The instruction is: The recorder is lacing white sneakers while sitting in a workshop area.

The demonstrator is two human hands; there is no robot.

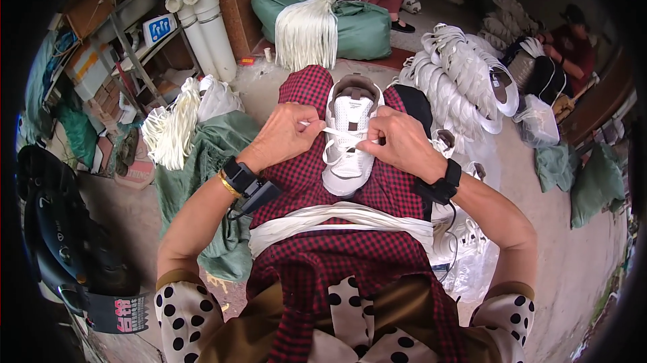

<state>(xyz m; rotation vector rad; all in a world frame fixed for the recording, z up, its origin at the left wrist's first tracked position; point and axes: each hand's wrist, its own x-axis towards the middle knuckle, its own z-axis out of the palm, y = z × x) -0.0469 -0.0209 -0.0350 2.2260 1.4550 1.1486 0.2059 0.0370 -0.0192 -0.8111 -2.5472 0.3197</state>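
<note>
While both my hands, left hand [286, 135] and right hand [399, 142], pinch the white lace [337, 132] shut-tight, I should pull evenly across the sneaker [348, 147]

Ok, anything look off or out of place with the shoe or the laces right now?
Nothing stands out. The white shoe lies straight on the checked lap, toe toward the person. Left hand and right hand each pinch the white lace across its eyelets. A bundle of spare laces lies tidily over the lap.
</note>
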